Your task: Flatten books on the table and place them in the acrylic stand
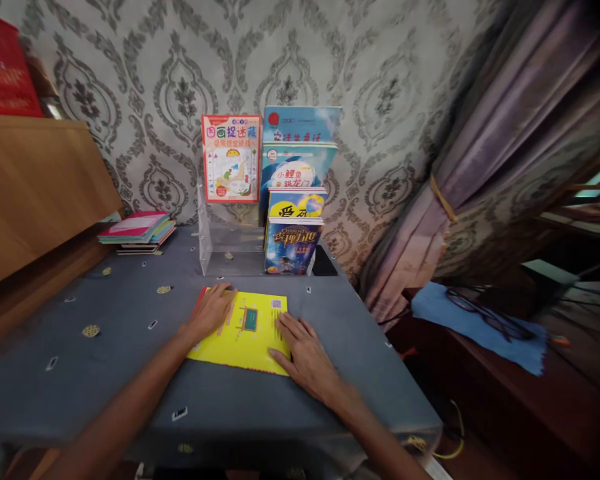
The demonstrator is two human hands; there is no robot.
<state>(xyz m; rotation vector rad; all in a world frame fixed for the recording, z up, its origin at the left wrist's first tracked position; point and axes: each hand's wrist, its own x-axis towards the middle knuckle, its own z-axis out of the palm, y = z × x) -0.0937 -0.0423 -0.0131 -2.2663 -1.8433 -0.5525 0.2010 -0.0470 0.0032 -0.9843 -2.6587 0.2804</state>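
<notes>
A yellow book [245,340] lies flat on the grey tablecloth in front of me, with a small green board picture and a square code printed on it. My left hand [214,312] rests over its left edge, fingers stretched toward the back. On the right edge, my right hand [303,353] lies with its fingers spread and the thumb apart. Behind the book stands a clear acrylic book stand [205,240]. An orange-bordered picture book [231,159] is on its upper left. Several books are stepped on its right side, a dark blue book [293,247] in front.
A stack of books [139,230] lies at the back left beside a wooden cabinet [35,193]. A black phone-like slab [324,261] lies right of the stand. Glasses [485,313] rest on a blue cloth [440,310] at the right, below a tied curtain [425,207].
</notes>
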